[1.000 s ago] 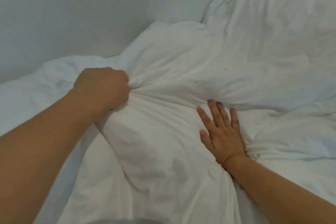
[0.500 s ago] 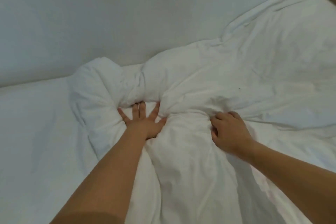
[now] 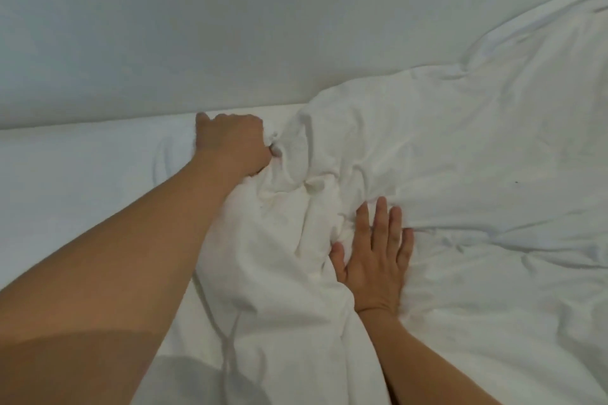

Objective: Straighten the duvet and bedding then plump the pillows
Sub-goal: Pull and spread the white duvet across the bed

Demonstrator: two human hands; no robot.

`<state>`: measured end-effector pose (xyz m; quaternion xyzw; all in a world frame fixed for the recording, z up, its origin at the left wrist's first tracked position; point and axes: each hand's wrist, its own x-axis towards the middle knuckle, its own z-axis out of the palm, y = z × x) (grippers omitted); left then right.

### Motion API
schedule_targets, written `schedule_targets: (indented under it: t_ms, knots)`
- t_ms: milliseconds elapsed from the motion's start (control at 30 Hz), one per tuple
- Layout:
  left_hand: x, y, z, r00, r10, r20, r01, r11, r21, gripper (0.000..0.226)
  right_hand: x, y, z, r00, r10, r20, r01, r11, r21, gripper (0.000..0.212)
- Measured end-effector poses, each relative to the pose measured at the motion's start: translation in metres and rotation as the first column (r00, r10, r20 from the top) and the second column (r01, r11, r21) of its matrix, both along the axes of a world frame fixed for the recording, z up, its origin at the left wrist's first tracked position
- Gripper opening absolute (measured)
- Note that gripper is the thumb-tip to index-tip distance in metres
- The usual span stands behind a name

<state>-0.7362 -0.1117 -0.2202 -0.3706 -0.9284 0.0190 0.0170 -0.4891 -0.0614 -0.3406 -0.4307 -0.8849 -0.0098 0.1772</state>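
White duvet [image 3: 427, 148] bunched in left hand [image 3: 230, 145] grip, right hand [image 3: 375, 260] flat, beside grey wall [image 3: 230, 26].

A plain pale grey-white painted wall [image 3: 230, 20] fills the frame from 9 to 1 o'clock, softly, evenly lit.

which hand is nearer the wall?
Left. The left hand grips a bunched fold of the duvet right at the bed's far edge, just below the wall. The right hand presses flat on the duvet, well short of it.
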Motion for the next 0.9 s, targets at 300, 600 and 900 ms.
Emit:
schedule_targets:
  t_ms: [300,600,900]
  knots:
    - [-0.031,-0.027,-0.015,0.914,0.4,-0.071,-0.387,0.911,0.142,0.05,0.003,0.004,-0.003,1.0,0.004,0.024,-0.004,1.0,0.006,0.071]
    - [0.189,-0.148,-0.058,0.988,-0.122,0.093,0.119,0.992,0.033,0.065,-0.006,0.011,0.003,0.999,0.02,0.035,-0.019,0.999,-0.041,0.072]
    - [0.17,-0.153,-0.092,0.993,-0.098,0.06,0.089,0.986,0.139,0.065,0.006,0.004,0.047,0.989,0.134,0.063,-0.103,0.93,-0.352,0.049]
